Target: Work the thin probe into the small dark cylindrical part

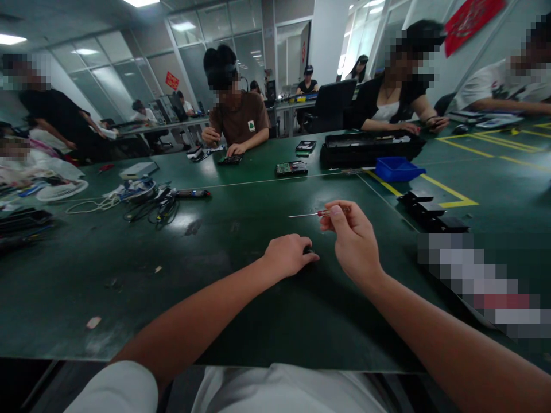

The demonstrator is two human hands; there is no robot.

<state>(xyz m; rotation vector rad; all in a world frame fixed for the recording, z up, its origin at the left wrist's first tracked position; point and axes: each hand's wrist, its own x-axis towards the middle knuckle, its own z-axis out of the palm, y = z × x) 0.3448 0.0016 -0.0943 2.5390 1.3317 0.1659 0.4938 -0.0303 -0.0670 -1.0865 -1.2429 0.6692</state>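
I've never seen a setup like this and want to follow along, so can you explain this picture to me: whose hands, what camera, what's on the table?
There's no robot here: these are a person's own bare hands. The single picture comes from a camera on their head, looking forward and down.

The right hand holds a thin screwdriver, its shaft pointing left. The left hand is low over the green table, its fingers around a small dark item, too hidden to name.

Farther left lie tangled cables. Ahead is an electronic part with a circuit board; to its right, a long black case and a blue tray. Black pieces sit nearer on the right. Across the table, a co-worker handles parts too.
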